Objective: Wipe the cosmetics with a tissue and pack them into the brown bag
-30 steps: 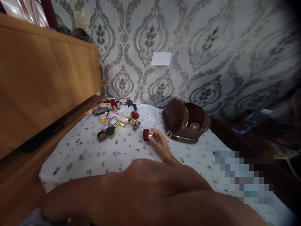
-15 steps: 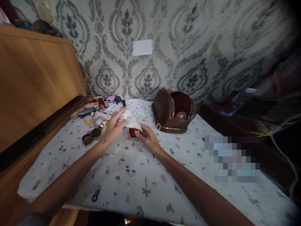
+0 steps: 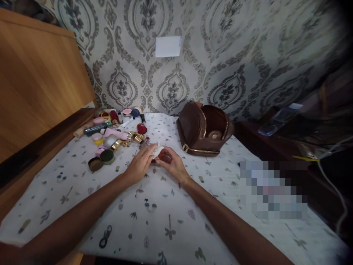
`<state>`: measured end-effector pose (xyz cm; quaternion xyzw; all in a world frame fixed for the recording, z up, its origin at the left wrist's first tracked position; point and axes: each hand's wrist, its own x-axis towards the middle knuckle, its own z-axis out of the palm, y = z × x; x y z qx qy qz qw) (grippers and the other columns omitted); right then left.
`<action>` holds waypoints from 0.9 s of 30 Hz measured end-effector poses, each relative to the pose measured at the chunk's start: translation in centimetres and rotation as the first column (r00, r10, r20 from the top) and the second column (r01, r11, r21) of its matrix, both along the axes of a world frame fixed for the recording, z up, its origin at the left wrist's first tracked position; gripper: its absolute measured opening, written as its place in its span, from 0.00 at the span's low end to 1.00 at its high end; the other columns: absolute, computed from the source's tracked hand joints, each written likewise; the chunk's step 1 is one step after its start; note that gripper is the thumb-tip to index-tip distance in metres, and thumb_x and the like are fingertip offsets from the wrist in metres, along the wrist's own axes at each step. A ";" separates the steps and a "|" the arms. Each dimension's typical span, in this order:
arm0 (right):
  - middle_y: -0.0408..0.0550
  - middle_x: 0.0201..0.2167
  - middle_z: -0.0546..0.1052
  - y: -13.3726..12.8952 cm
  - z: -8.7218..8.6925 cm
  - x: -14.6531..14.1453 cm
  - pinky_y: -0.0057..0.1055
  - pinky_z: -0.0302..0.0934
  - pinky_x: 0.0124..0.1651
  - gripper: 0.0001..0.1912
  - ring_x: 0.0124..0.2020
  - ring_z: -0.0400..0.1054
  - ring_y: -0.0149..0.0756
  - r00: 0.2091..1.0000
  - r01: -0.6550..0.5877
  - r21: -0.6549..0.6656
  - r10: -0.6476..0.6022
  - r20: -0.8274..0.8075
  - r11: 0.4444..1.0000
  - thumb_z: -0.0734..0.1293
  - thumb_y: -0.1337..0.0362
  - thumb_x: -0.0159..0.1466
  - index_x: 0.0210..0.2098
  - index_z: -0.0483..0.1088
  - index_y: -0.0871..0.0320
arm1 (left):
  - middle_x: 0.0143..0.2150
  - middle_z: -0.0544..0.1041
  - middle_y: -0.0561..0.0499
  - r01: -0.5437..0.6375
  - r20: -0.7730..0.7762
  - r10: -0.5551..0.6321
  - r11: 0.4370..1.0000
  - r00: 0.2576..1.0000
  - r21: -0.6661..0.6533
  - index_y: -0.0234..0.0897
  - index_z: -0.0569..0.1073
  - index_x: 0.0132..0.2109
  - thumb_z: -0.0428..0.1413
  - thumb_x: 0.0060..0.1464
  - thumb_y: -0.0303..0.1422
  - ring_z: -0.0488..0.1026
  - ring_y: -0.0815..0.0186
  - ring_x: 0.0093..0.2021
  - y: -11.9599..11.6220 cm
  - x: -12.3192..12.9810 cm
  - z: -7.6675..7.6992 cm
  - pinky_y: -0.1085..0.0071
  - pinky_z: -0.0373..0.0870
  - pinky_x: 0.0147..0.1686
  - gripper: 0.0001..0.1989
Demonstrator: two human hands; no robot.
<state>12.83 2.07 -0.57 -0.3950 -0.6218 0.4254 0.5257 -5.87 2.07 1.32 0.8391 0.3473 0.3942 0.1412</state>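
My left hand [image 3: 140,164] is closed on a crumpled white wipe [image 3: 157,150] and presses it against a small dark red item with a gold-coloured part [image 3: 166,157]. That item sits in the fingers of my right hand [image 3: 176,166], mostly covered by the fingers and the wipe, so its exact kind is hard to make out. Just beyond my left hand lie gold-coloured tubes [image 3: 137,137] and a red rounded item [image 3: 142,128]. An open round jar [image 3: 95,164] and its dark green lid [image 3: 107,157] are further left.
Several cosmetics, among them a pink tube [image 3: 114,133] and a dark green tube [image 3: 95,129], cover the back left of the patterned cloth [image 3: 149,217]. A brown zip bag [image 3: 190,129] stands open at the back right. A wooden cabinet [image 3: 41,62] borders the left side.
My left hand has come down and toward my right hand, bringing the wipe onto the red item. The gold tubes and red rounded item behind it now show. The view has tipped slightly downward.
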 end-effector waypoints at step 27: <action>0.48 0.42 0.76 -0.7 1.0 -0.1 0.38 0.64 0.51 0.24 0.44 0.71 0.40 0.996 -0.059 -0.072 0.064 0.069 0.996 0.70 0.47 0.60 0.46 0.68 0.57 | 0.39 0.75 0.51 0.060 0.418 0.136 0.904 0.898 -0.424 0.36 0.71 0.44 0.55 0.58 0.44 0.72 0.63 0.37 1.2 -0.9 -0.3 0.70 0.68 0.38 0.15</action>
